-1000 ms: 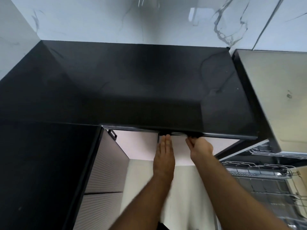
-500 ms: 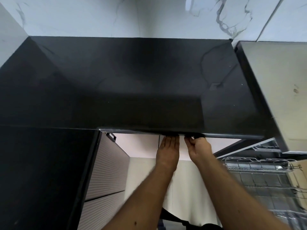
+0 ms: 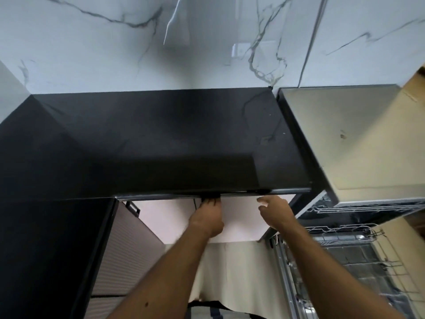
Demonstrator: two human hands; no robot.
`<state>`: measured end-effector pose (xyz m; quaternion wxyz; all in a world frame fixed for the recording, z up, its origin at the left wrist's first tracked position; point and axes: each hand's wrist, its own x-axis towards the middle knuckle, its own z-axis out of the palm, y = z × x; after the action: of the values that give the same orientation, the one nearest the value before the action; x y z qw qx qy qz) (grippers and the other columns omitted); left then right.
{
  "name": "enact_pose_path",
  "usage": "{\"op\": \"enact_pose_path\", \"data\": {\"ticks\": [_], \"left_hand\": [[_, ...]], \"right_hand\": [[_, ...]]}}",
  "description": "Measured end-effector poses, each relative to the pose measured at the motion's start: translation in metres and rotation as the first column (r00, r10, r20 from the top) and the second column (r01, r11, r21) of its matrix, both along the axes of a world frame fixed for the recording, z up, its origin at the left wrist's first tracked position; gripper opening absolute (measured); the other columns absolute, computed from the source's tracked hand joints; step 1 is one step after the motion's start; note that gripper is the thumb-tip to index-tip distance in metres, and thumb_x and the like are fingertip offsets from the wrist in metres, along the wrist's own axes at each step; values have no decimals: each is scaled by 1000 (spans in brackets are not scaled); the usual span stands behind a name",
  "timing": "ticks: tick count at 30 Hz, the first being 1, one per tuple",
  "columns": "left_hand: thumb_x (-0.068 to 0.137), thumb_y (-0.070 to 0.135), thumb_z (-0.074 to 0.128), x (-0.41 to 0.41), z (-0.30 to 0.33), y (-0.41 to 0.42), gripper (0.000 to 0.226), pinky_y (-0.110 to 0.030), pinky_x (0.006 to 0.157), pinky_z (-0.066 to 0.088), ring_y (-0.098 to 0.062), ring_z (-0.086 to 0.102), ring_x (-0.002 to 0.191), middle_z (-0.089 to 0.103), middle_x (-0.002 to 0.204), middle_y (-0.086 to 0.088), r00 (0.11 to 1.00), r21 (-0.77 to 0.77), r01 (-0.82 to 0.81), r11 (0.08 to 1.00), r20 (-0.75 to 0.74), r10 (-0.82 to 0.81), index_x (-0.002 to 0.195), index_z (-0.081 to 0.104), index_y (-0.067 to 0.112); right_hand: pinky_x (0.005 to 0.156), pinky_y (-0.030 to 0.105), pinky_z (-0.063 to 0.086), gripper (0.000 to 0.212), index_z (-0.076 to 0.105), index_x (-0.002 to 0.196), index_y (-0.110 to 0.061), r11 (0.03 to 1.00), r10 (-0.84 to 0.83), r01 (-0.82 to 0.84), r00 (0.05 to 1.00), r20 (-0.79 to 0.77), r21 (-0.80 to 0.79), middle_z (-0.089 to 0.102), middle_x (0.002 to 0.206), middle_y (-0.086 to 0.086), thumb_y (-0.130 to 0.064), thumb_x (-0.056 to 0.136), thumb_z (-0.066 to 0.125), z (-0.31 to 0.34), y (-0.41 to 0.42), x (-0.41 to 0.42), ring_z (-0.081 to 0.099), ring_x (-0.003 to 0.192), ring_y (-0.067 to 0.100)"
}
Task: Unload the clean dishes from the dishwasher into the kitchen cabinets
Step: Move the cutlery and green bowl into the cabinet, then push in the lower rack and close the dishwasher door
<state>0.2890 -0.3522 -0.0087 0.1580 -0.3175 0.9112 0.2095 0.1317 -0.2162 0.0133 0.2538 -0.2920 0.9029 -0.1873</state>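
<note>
Your two hands reach for the pale cabinet doors (image 3: 239, 217) under the black table (image 3: 161, 143). Your left hand (image 3: 208, 218) hooks its fingers over a door's top edge below the table's lip; your right hand (image 3: 274, 211), fingers loosely spread, hovers beside it. Right of the table, the open dishwasher (image 3: 358, 143) shows wire racks (image 3: 349, 249).
</note>
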Motion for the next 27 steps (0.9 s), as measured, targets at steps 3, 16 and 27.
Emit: {"op": "enact_pose_path", "data": {"ticks": [3,16,27], "left_hand": [[94,22,51,-7,16,20,71,-43,117,28,-28,27,145,22,160,-10,998,18,-55,998,19,55,155,17,12],[96,1,33,16,36,168,63,-35,104,41,-26,48,128,53,140,-7,982,-155,-102,983,-172,75,152,31,29],[103,14,37,34,35,261,51,-35,85,50,-25,66,101,67,123,3,979,-316,-97,944,-199,35,152,31,28]], "right_hand": [[110,33,36,39,63,132,-18,999,46,-46,997,-60,1,58,140,5,-15,94,55,11,25,-12,51,130,26],[116,39,29,42,59,136,-15,988,146,-152,983,-114,-42,42,153,10,-11,95,56,19,170,-33,36,143,24],[117,46,29,46,54,139,-12,985,145,-148,988,-44,-90,34,158,9,-10,93,54,-5,260,-5,33,145,27]]}}
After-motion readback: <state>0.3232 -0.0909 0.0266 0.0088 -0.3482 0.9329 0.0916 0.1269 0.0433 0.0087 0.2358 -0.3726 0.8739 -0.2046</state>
